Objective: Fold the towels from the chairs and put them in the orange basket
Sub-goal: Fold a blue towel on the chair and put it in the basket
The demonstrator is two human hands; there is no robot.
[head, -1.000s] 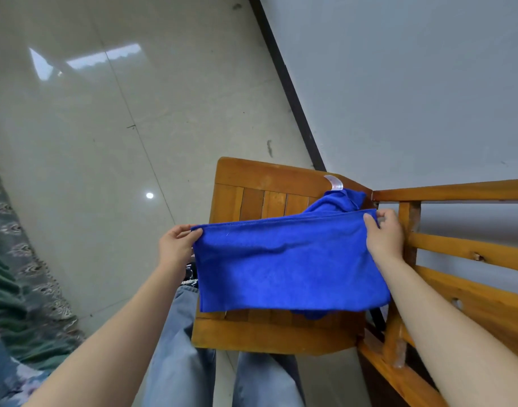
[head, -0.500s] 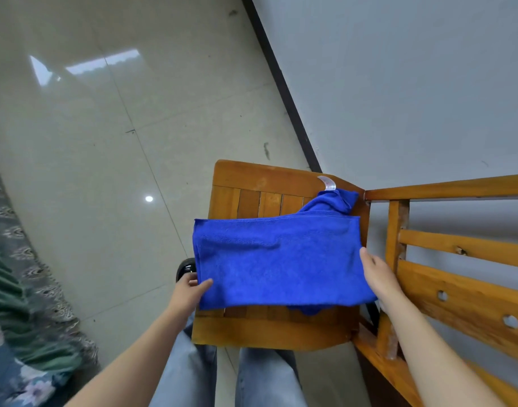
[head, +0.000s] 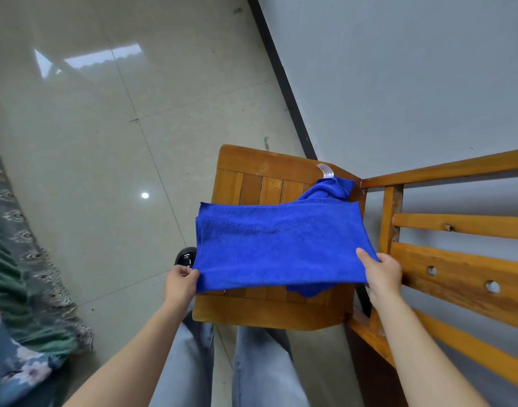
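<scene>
**Towel's lying crosswise, one near corner in each hand**

The wooden chair (head: 269,314) sits right in front of both hands. The blue towel (head: 278,245) is spread over its seat just past them, and it looks already doubled over. Its long axis runs side to side, from one hand to the other, so neither hand is nearer and each gets an end.

The left hand (head: 180,284) pinches the near-left corner. The right hand (head: 382,276) pinches the near-right one, thumb on top. The near edge is lifted a bit off the seat.

A bunched blue bit (head: 334,189) pokes out beyond the far edge on the right hand's side, and I can't tell if it's the same towel. No orange basket in view.

A second ago the hands were up at the far corners, holding that edge. Now they've dropped to the near corners, so I'd guess the next fold starts from here.
</scene>
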